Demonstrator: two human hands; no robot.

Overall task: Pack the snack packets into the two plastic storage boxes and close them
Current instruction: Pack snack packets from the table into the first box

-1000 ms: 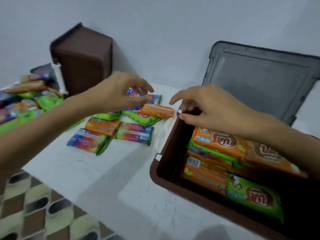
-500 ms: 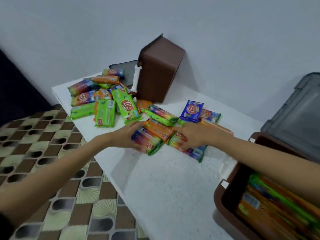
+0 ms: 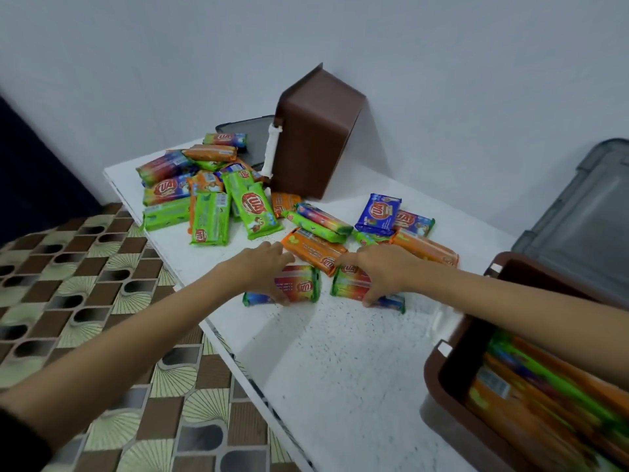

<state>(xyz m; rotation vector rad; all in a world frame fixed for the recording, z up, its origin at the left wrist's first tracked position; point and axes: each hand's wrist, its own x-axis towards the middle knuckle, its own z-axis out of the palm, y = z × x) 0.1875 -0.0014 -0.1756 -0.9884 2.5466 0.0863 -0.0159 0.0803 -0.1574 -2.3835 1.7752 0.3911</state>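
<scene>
my left hand [image 3: 269, 267] fingers grip rainbow packet [image 3: 301, 284], right hand [image 3: 384, 270] fingers grip second packet [image 3: 349, 286]. slick wrap: either may slip before box [image 3: 434, 362], or nudge orange packet [image 3: 313, 248].

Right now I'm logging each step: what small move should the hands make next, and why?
Probably lift both: the left hand grips the left rainbow packet, the right hand the right rainbow packet, both flat on the table, and the open brown box looks partly filled.
</scene>
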